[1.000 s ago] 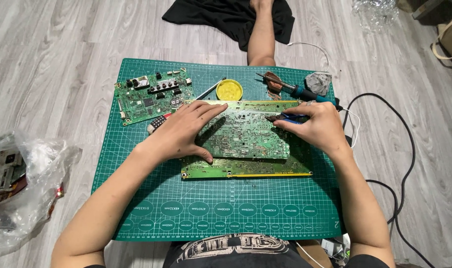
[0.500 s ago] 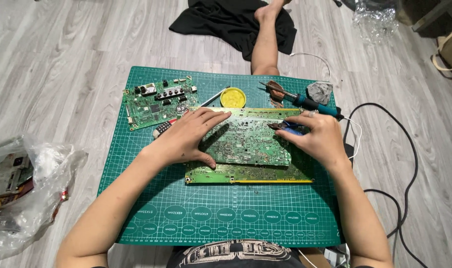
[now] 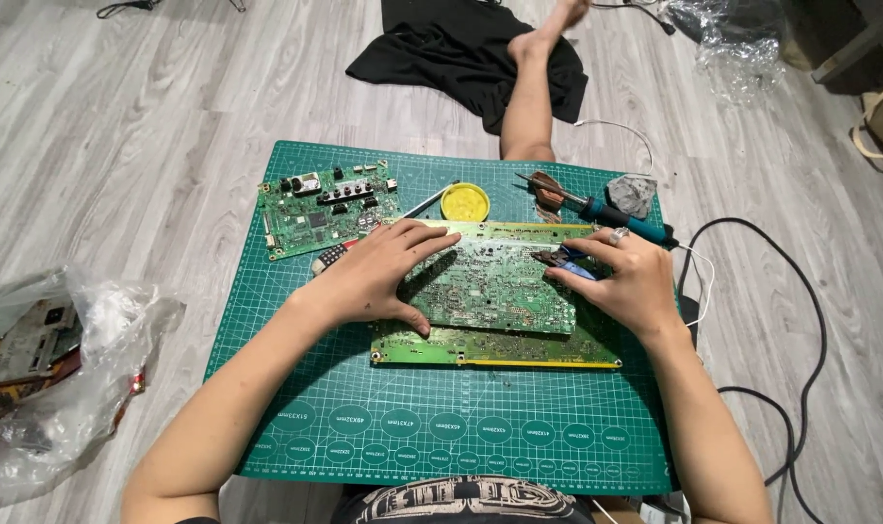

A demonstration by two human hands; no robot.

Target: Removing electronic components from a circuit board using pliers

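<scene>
At the centre of the green cutting mat (image 3: 267,408), a large circuit board (image 3: 495,291) lies solder side up, long axis running from 9 to 3 o'clock, on a second board (image 3: 500,351). The left hand (image 3: 378,272) presses its 9 o'clock end, fingers spread flat. The right hand (image 3: 626,281) at 3 o'clock pinches small blue-handled pliers (image 3: 563,264), tips pointing toward 9. Both hands touch it.

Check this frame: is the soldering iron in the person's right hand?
No: the soldering iron lies on the green mat beyond the right hand, which rests on the circuit board gripping a small blue-handled tool.
</scene>
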